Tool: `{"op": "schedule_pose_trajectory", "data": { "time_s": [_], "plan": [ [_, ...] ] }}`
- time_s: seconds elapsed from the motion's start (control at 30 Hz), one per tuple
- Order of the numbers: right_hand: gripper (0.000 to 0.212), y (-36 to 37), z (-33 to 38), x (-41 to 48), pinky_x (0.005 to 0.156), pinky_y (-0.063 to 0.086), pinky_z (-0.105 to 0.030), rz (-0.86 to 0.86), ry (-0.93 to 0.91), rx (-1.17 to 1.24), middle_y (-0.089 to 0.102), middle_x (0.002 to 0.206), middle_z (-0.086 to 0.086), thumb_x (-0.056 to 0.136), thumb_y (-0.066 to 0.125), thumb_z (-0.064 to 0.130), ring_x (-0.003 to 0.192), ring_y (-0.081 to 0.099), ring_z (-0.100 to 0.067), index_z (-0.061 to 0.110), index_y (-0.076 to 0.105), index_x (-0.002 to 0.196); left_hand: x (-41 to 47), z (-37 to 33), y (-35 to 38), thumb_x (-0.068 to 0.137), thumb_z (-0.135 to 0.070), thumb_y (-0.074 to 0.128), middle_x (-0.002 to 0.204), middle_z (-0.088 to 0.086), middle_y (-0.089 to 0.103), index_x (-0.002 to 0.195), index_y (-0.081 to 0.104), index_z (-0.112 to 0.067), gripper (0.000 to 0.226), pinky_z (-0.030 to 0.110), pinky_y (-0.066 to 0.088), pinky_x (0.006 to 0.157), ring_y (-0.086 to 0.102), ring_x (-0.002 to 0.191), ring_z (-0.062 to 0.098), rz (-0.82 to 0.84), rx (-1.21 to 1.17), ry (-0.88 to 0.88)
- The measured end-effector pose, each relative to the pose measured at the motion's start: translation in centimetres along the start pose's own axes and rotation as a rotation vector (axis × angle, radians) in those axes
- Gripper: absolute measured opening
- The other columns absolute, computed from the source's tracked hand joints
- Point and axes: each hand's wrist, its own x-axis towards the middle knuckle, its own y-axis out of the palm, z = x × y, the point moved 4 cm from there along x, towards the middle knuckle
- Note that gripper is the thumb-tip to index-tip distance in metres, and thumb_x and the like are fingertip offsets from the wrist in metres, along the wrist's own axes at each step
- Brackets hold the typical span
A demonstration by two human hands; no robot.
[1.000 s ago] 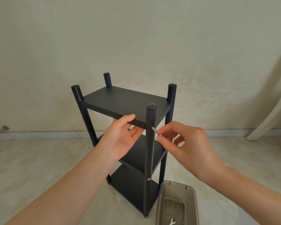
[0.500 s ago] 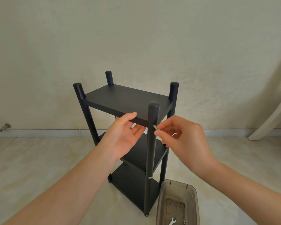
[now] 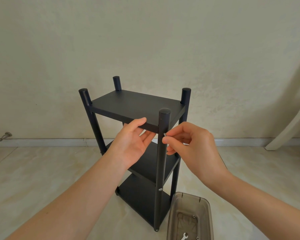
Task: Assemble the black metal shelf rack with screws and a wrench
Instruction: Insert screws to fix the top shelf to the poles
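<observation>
On the floor, the rack [image 3: 137, 135] stood with 3 shelves mounted; the left hand [image 3: 133, 144] clasped the top shelf [image 3: 137, 106] while right-hand fingers [image 3: 165, 140] pinched a screw [image 3: 164, 134] at the front post [image 3: 162, 153], not yet tightened.

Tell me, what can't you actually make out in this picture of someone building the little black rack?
All from the head view:
- The screw in the right hand: only a silver tip shows; fingers hide the rest.
- Whether it has entered the front post: too small to tell.
- The left hand fingers under the top shelf: hidden by the shelf edge.
- The tray: cut off by the bottom edge, so its contents are partly unseen.
</observation>
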Motion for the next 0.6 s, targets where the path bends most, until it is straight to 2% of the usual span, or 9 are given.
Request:
{"op": "schedule_pose_trajectory", "data": {
  "time_s": [0.13,0.37,0.5,0.6],
  "plan": [
    [0.015,0.1,0.0,-0.1,0.065,0.049,-0.005,-0.014,-0.028,-0.035,0.068,0.073,0.018,0.086,0.074,0.022,0.066,0.069,0.000,0.032,0.064,0.080,0.0,0.0,0.0,0.067,-0.015,0.077,0.110,0.014,0.075,0.142,0.048,-0.011,0.081,0.028,0.060,0.065,0.075,0.097,0.027,-0.003,0.011,0.000],
    [0.017,0.3,-0.2,0.0,0.063,0.047,-0.003,-0.023,-0.024,-0.045,0.068,0.068,0.015,0.086,0.074,0.024,0.065,0.068,0.001,0.035,0.062,0.079,-0.2,0.0,-0.2,0.069,-0.016,0.076,0.119,0.015,0.072,0.142,0.049,-0.010,0.079,0.029,0.060,0.068,0.073,0.102,0.027,0.029,0.036,-0.013],
    [0.015,0.4,-0.5,0.3,0.056,0.049,-0.007,-0.013,0.012,0.006,0.070,0.067,0.013,0.085,0.074,0.029,0.059,0.067,-0.003,0.031,0.059,0.086,-0.2,0.0,-0.2,0.068,-0.017,0.076,0.121,0.015,0.071,0.142,0.049,-0.010,0.079,0.028,0.060,0.069,0.073,0.103,0.027,0.030,0.037,-0.017],
    [0.027,0.2,-1.0,0.7,0.056,0.054,-0.014,-0.016,0.065,-0.035,0.069,0.070,0.013,0.081,0.075,0.040,0.063,0.068,-0.005,0.036,0.053,0.095,-0.1,0.0,-0.2,0.066,-0.016,0.078,0.117,0.015,0.073,0.141,0.050,-0.012,0.080,0.029,0.060,0.067,0.074,0.100,0.027,0.014,0.016,-0.020]
  ]
}}
